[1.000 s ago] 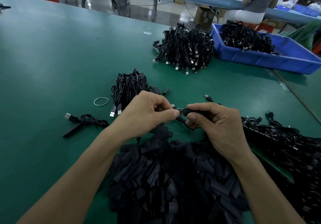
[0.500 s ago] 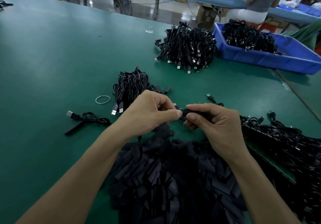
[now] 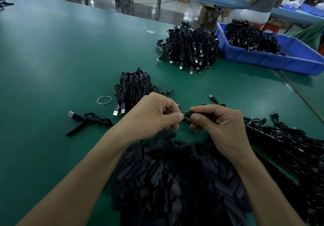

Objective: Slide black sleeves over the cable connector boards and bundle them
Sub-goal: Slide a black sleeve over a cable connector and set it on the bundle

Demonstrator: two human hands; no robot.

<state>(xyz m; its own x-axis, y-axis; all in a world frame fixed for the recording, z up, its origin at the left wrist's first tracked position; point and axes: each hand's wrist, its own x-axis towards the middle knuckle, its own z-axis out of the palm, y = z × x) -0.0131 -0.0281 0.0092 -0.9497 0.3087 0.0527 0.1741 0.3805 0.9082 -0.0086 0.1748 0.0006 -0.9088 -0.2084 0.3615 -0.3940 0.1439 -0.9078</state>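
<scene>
My left hand [image 3: 154,115] and my right hand [image 3: 219,125] meet above the green table, fingertips almost touching. My right hand pinches a black sleeve [image 3: 190,114] between thumb and forefinger. My left hand pinches the cable's connector board at the sleeve's mouth; the board itself is mostly hidden by my fingers. Below my hands lies a large heap of loose black sleeves [image 3: 175,182]. A tangle of unsleeved cables [image 3: 289,146] lies to the right.
A bundle of cables [image 3: 135,87] sits just beyond my left hand, a rubber band [image 3: 104,100] beside it. One sleeved cable [image 3: 87,119] lies at left. A bigger cable pile [image 3: 189,48] and a blue bin [image 3: 273,59] of cables stand farther back. A person sits behind.
Both hands have stayed in place; the sleeve and the connector end have been worked slightly closer together between the fingertips.
</scene>
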